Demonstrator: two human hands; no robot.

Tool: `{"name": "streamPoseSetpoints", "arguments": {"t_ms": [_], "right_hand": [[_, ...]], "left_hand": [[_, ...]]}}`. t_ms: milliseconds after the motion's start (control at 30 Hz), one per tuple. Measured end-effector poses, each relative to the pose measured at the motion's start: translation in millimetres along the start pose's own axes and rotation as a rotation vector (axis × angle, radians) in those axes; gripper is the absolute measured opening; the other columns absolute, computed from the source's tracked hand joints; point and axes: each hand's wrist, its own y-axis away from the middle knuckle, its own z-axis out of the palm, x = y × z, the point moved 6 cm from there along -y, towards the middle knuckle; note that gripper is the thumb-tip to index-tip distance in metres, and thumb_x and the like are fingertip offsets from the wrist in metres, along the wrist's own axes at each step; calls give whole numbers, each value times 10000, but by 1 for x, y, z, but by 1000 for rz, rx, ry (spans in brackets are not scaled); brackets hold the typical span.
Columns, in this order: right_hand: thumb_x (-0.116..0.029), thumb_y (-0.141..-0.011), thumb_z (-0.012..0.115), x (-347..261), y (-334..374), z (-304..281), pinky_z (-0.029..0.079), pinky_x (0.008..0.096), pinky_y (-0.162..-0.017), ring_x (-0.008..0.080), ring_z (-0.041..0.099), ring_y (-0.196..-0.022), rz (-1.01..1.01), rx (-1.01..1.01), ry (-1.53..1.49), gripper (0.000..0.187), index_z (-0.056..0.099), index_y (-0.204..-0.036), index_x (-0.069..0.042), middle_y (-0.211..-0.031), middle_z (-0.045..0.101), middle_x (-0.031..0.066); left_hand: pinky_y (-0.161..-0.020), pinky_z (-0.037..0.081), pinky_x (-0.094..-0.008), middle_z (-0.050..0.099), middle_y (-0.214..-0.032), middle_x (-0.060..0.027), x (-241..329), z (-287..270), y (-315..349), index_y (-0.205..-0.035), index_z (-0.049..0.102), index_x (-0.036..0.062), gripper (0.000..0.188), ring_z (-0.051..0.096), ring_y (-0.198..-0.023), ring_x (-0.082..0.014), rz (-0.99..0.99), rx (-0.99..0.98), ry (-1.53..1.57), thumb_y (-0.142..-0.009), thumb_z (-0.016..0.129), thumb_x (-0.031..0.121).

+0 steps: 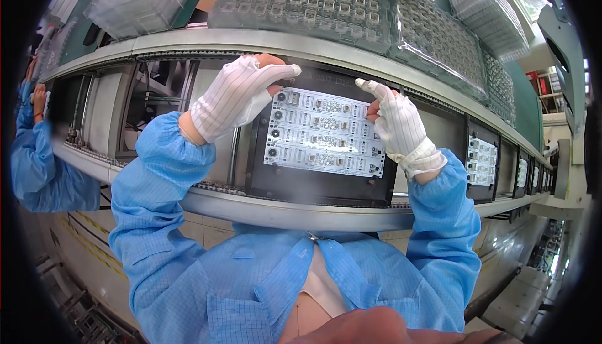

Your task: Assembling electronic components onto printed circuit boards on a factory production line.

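A white circuit board panel (326,134) of several joined strips lies on a black carrier plate (288,187) on the conveyor in front of me. Small parts and round black pieces are mounted on the strips. My left hand (241,96), in a white striped glove with bare thumb and fingertips showing, hovers at the panel's far left corner, thumb and forefinger apart. At the far right corner is my right hand (398,121), gloved likewise, its forefinger stretched out and its thumb beside the panel's edge. No held thing shows in either hand.
Stacked clear plastic trays (301,2) with many pockets stand beyond the conveyor's far rail (169,42). More carriers with white panels (481,159) sit along the line to the right. At far left, a person in a blue sleeve (37,162) works by the conveyor.
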Motion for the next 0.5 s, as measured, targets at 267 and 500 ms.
{"name": "streamPoseSetpoints", "arguments": {"t_ms": [267, 500], "right_hand": [[128, -683, 582, -2, -2, -3, 487, 385, -733, 248, 613, -738, -50, -22, 67, 724, 583, -1345, -163, -763, 624, 46], [70, -743, 577, -17, 17, 13, 470, 414, -805, 285, 600, -793, -252, 157, 350, 570, 603, -1290, -90, -772, 593, 44]], "left_hand": [[-814, 530, -389, 678, -1050, -107, 0, -4, 1, -1205, 649, 94, 416, 643, -936, -291, 64, 29, -39, -802, 725, 26], [-799, 523, -410, 678, -1003, -126, -19, -14, -33, -1155, 668, 75, 306, 649, -913, -337, -47, 134, -150, -855, 655, 12]]}}
